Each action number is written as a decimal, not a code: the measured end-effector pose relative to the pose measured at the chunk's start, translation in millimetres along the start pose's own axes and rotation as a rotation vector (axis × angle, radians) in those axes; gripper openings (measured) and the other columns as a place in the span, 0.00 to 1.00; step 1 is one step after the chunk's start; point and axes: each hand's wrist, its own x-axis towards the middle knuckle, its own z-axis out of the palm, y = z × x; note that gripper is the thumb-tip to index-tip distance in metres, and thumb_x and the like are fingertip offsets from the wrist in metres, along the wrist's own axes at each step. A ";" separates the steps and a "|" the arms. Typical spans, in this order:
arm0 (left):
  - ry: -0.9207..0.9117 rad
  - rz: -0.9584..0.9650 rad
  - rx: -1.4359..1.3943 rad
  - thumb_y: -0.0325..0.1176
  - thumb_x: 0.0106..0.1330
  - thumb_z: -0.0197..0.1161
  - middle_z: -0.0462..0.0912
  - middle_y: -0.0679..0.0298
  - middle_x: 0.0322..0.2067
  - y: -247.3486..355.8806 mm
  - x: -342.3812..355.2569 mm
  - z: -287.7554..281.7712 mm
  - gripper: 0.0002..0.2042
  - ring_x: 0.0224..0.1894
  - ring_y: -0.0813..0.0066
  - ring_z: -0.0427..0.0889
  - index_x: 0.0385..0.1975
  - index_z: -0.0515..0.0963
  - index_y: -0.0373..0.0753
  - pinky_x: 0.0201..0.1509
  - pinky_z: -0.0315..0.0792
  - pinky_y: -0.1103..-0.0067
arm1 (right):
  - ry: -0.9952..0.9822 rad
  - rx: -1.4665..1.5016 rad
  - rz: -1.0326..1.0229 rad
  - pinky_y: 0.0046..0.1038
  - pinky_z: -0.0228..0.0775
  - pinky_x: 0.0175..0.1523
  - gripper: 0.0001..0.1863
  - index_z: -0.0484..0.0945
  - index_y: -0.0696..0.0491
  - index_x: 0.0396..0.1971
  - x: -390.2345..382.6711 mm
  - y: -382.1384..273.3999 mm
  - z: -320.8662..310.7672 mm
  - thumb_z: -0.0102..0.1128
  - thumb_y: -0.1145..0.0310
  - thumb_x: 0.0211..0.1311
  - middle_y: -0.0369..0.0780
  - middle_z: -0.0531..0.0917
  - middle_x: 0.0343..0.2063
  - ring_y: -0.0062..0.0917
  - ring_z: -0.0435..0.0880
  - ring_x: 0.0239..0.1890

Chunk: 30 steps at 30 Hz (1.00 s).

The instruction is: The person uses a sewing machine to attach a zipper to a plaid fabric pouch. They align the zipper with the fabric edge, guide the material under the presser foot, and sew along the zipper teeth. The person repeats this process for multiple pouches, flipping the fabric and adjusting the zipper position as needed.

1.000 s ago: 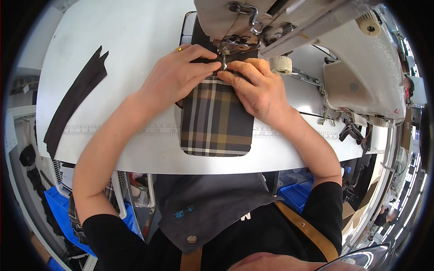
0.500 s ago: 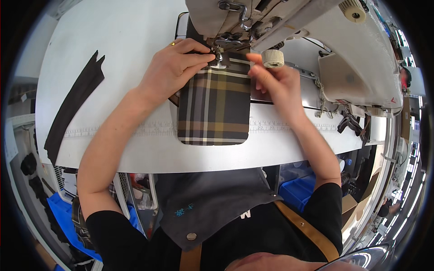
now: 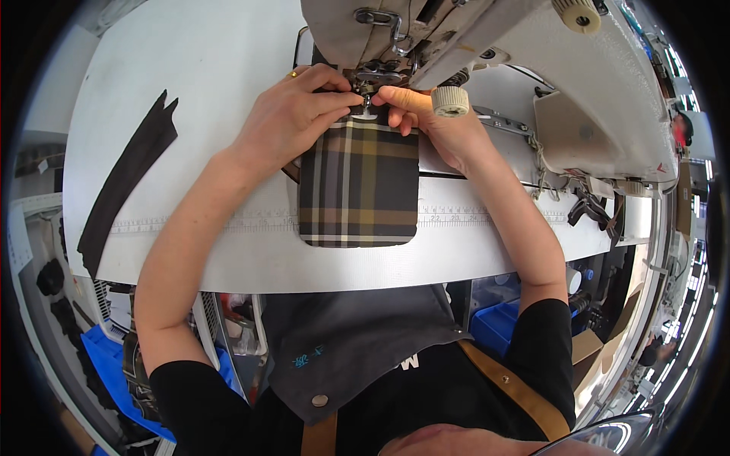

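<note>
A plaid fabric panel (image 3: 359,190) in black, brown, grey and white, with rounded near corners, lies under the presser foot (image 3: 366,111) of a sewing machine (image 3: 601,129). From the left, my left hand (image 3: 300,110) reaches over the panel's far part. Its fingertips are drawn together right beside the needle; whatever they pinch is too small to make out. Opposite it, my right hand (image 3: 441,125) has thumb and forefinger close together at the needle's other side, the remaining fingers curled. Any thread between the two hands cannot be made out.
A dark fabric strip (image 3: 129,182) lies on the white table (image 3: 228,266) at the left. Right of the panel stands a white machine knob (image 3: 450,101). Dark scraps (image 3: 591,209) sit at the right edge. Blue bins (image 3: 493,327) are below the table.
My right hand has moved left to the needle, its thumb and forefinger coming together there. My left hand stays by the presser foot, and the panel has hardly shifted.
</note>
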 end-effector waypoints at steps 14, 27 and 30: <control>0.025 -0.070 -0.094 0.28 0.59 0.60 0.80 0.67 0.39 -0.3 -3.8 0.8 0.09 0.42 0.68 0.78 0.38 0.82 0.42 0.47 0.74 0.76 | 0.046 -0.284 -0.392 0.20 0.69 0.31 0.11 0.82 0.58 0.34 -3.0 10.9 -16.6 0.59 0.65 0.63 0.34 0.82 0.24 0.18 0.77 0.24; 0.051 -0.008 0.011 0.32 0.55 0.65 0.81 0.63 0.36 5.0 -0.8 -0.2 0.08 0.38 0.64 0.79 0.34 0.82 0.39 0.43 0.74 0.75 | 0.121 -1.196 -1.002 0.29 0.73 0.35 0.10 0.79 0.51 0.37 6.2 20.9 6.7 0.64 0.70 0.54 0.38 0.79 0.29 0.31 0.80 0.30; 0.068 -0.048 -0.013 0.31 0.56 0.64 0.81 0.61 0.32 1.3 3.3 2.6 0.08 0.35 0.64 0.80 0.33 0.81 0.37 0.40 0.74 0.74 | 0.133 -0.824 -0.852 0.29 0.71 0.35 0.08 0.79 0.52 0.33 8.2 24.8 5.7 0.64 0.70 0.51 0.39 0.79 0.25 0.30 0.79 0.27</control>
